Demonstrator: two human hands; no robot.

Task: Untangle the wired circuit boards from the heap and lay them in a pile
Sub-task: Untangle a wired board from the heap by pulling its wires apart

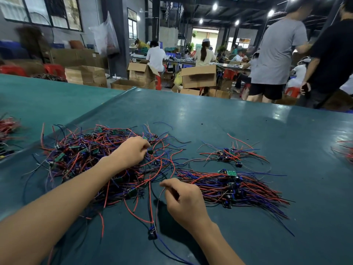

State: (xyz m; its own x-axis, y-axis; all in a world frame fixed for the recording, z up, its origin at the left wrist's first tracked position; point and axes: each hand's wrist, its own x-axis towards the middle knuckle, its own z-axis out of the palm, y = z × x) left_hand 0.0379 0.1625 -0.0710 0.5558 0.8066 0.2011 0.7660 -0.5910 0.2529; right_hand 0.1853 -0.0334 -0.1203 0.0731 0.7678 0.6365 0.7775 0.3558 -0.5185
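Heap (76, 155): left hand (131, 152) pinches its wires, right hand (183, 199) pinches a wire (157, 205) of one board (152, 233); next, tease it free.

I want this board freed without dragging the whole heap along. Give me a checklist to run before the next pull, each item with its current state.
1. Right hand has a firm pinch on the thin wire: ok.
2. Dark part at that wire's end lies outside the heap: ok.
3. Left hand is on the heap, its fingers curled into the wires to steady it: ok.
4. Red wire running from the dark part toward the heap is free of tangles: cannot tell.
5. Sorted pile lies just beyond the right hand: ok.
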